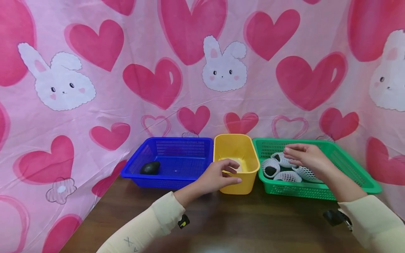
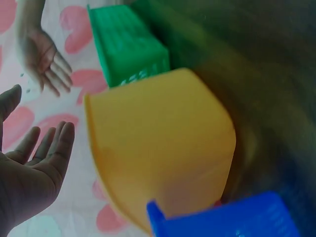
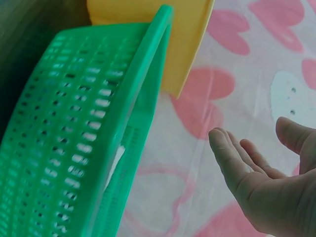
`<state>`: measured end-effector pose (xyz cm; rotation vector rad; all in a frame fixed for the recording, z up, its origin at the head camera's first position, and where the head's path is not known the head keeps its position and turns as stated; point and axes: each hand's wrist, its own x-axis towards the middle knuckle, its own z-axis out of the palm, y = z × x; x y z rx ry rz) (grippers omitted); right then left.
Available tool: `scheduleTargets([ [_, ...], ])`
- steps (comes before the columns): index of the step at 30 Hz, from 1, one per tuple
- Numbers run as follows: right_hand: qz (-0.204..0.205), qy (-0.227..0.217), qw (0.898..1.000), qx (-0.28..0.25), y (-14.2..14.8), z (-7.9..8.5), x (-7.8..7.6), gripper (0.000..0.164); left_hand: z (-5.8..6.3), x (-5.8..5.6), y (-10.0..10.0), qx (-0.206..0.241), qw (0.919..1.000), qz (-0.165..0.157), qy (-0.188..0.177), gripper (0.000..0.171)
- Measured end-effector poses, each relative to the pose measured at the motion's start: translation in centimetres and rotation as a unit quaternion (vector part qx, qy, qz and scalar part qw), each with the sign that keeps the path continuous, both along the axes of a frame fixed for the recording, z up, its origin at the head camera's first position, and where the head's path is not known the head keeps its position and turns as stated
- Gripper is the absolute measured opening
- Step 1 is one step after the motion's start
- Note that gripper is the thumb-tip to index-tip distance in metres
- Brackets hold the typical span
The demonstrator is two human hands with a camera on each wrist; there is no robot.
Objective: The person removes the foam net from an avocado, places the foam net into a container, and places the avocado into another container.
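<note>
A green basket (image 1: 303,191) and a blue basket (image 1: 186,168) have a yellow bin (image 1: 241,184) between them, the left hand (image 1: 216,176) near the bin, the right hand (image 1: 311,159) over netted fruits (image 1: 288,176) in the green, fingers and thumbs apart, and a dark avocado (image 1: 150,168) in the blue.

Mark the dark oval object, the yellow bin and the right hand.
Dark oval object (image 1: 150,168), head view: middle of its visible surface.
Yellow bin (image 2: 163,143), left wrist view: outer wall.
Right hand (image 1: 310,159), head view: middle of the hand.
</note>
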<state>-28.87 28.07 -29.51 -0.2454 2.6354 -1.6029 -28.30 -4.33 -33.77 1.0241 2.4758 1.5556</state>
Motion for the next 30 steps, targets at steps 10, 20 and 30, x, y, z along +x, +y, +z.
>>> scheduleTargets([
  [10, -0.032, 0.011, 0.996, 0.087, 2.2, -1.2, -0.9, 0.076, -3.3, 0.8, 3.9, -0.009, 0.9979, -0.015, -0.061, 0.041],
  [20, -0.068, 0.067, 0.971, 0.220, 4.7, -3.1, -2.4, 0.073, -5.9, 0.7, 7.2, -0.002, 0.9894, 0.014, -0.144, 0.046],
  [30, -0.065, 0.089, 0.949, 0.297, 7.2, -5.0, -3.9, 0.066, -6.9, 0.3, 10.1, 0.106, 0.9607, 0.047, -0.252, 0.050],
])
